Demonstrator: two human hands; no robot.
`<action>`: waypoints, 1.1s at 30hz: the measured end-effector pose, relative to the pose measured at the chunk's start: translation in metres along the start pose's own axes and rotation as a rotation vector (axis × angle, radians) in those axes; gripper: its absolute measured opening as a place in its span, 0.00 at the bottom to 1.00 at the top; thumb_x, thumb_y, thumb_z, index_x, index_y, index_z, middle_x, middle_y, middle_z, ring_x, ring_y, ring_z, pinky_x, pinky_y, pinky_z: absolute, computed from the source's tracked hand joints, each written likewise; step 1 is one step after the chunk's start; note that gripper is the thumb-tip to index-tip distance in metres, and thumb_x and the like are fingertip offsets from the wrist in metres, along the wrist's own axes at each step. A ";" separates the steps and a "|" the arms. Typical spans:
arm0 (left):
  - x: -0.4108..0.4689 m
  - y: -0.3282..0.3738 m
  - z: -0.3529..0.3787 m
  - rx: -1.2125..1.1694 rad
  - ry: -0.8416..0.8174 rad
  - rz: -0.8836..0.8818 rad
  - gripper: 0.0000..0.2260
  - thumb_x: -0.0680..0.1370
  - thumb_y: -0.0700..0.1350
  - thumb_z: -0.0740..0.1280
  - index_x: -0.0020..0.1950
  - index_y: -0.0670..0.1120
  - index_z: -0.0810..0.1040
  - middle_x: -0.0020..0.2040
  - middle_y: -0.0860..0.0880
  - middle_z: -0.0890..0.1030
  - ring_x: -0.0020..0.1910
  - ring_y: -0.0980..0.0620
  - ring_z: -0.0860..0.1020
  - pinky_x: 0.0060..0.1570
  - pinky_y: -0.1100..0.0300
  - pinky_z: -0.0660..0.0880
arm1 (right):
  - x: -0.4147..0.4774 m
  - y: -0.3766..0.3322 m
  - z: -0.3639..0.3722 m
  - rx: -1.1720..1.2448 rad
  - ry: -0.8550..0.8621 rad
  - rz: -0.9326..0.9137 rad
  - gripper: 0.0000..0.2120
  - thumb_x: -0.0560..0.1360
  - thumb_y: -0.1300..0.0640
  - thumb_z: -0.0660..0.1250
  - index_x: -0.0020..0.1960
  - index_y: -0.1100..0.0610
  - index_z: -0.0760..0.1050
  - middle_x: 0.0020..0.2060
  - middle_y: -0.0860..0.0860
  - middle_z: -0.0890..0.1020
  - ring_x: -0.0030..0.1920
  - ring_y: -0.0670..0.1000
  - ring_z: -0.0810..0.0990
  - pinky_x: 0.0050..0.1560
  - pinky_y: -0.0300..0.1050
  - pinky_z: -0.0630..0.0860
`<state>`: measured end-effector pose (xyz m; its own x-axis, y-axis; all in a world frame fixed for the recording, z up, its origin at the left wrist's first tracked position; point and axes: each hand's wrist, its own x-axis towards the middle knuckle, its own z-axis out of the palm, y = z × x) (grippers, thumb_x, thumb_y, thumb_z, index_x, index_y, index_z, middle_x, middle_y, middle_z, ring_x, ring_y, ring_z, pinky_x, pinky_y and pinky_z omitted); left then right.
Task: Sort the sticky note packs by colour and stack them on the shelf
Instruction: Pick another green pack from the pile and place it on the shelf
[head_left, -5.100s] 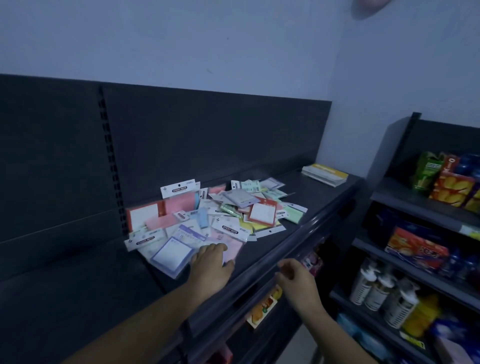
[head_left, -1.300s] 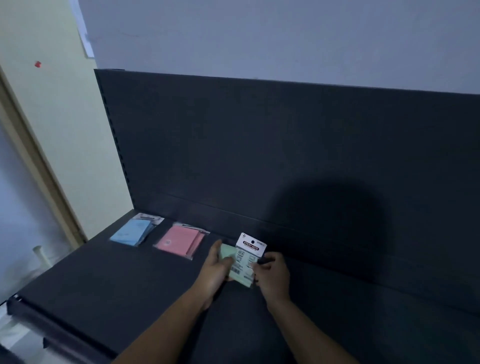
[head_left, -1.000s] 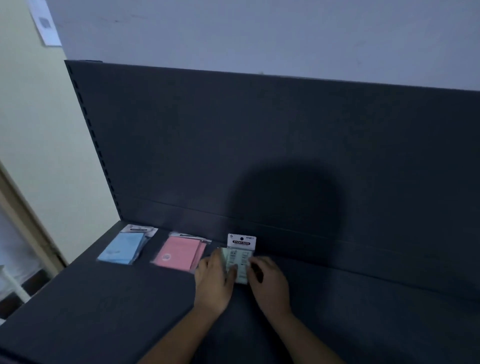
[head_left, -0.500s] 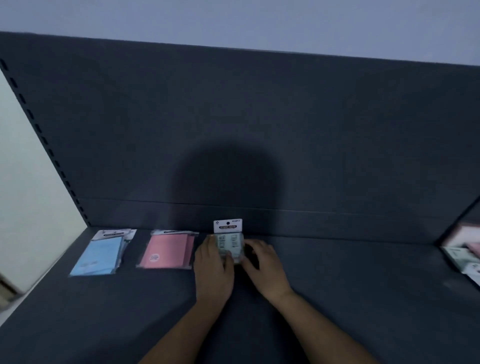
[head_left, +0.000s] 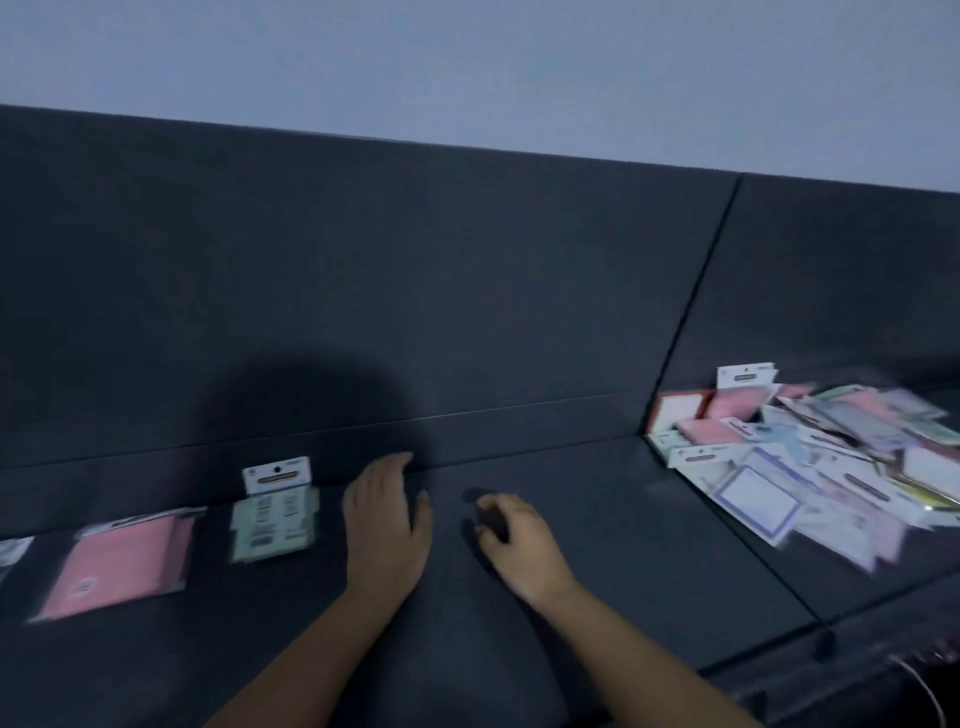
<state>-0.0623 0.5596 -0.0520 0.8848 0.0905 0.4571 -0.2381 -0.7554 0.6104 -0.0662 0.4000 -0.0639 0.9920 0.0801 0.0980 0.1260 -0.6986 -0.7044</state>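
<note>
A green sticky note pack (head_left: 272, 522) with a white hang tab lies flat on the dark shelf (head_left: 597, 551), next to a pink stack (head_left: 122, 564). A sliver of the blue stack (head_left: 10, 553) shows at the left edge. My left hand (head_left: 387, 525) hovers just right of the green pack, fingers spread, holding nothing. My right hand (head_left: 511, 538) is further right, fingers loosely curled, empty. A mixed heap of unsorted packs (head_left: 810, 462) lies at the right end of the shelf. The frame is motion-blurred.
The shelf's dark back panel (head_left: 415, 312) rises right behind the stacks, with a vertical seam (head_left: 696, 306) before the heap. The shelf's front lip (head_left: 831, 649) runs at lower right.
Both hands have let go of the green pack, which now lies beside the pink stack. My hands and view have shifted right, bringing the unsorted heap into sight.
</note>
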 end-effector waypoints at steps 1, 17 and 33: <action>-0.001 0.018 0.011 -0.029 -0.063 0.055 0.17 0.76 0.40 0.65 0.65 0.41 0.71 0.60 0.45 0.76 0.61 0.45 0.72 0.65 0.49 0.63 | -0.004 0.013 -0.019 -0.021 0.054 0.041 0.14 0.77 0.58 0.62 0.62 0.56 0.73 0.58 0.50 0.76 0.60 0.49 0.73 0.65 0.42 0.67; -0.084 0.315 0.225 -0.194 -0.499 0.319 0.17 0.79 0.48 0.60 0.68 0.50 0.66 0.59 0.54 0.74 0.63 0.53 0.67 0.64 0.60 0.55 | -0.167 0.236 -0.301 -0.037 0.556 0.474 0.11 0.75 0.63 0.64 0.56 0.58 0.77 0.53 0.52 0.79 0.53 0.50 0.78 0.53 0.40 0.72; -0.103 0.481 0.369 -0.169 -0.553 0.476 0.12 0.78 0.45 0.60 0.61 0.49 0.71 0.58 0.50 0.75 0.60 0.49 0.68 0.60 0.56 0.59 | -0.217 0.367 -0.430 0.018 0.721 0.582 0.07 0.74 0.64 0.63 0.50 0.56 0.77 0.47 0.51 0.79 0.48 0.48 0.77 0.47 0.36 0.69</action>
<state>-0.1199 -0.0524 -0.0441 0.7323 -0.5944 0.3322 -0.6645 -0.5171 0.5395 -0.2406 -0.1794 -0.0418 0.6523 -0.7459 0.1347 -0.3837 -0.4782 -0.7900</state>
